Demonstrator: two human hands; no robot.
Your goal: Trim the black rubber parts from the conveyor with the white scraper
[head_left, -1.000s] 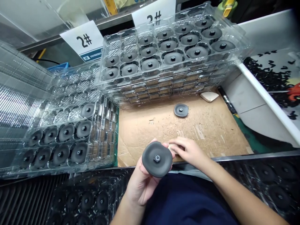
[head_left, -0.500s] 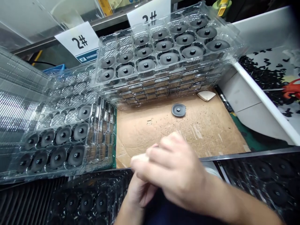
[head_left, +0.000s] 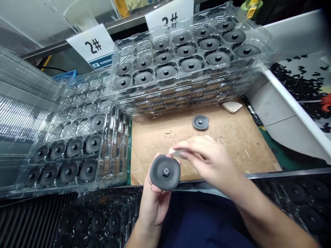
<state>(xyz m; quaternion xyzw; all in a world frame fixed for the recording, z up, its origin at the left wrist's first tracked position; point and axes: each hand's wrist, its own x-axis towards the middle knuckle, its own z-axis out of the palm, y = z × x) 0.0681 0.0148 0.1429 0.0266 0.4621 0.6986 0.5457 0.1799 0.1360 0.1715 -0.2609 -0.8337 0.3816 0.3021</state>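
Note:
My left hand [head_left: 153, 203] holds a dark grey rubber disc [head_left: 164, 172] with a central hex-headed stud, its face turned up toward me. My right hand [head_left: 207, 160] hovers just above the disc's upper rim, with a small pale pad [head_left: 176, 152] pinched in its fingertips. The pad's exact material is hard to tell. A matching disc [head_left: 200, 122] lies flat on the cardboard sheet [head_left: 155, 141] beyond my hands, and neither hand touches it.
Stacked clear plastic trays [head_left: 186, 58] hold rows of discs at the back, with another tray of discs [head_left: 74, 148] at the left. A pale wedge [head_left: 232, 106] lies on the cardboard. Printed labels [head_left: 91, 44] stand behind, and a bin of small black parts [head_left: 297, 79] sits right.
My right hand, which covered the disc half a second ago, has moved up and right, showing the disc again. The disc sits slightly lower and further left than one second ago.

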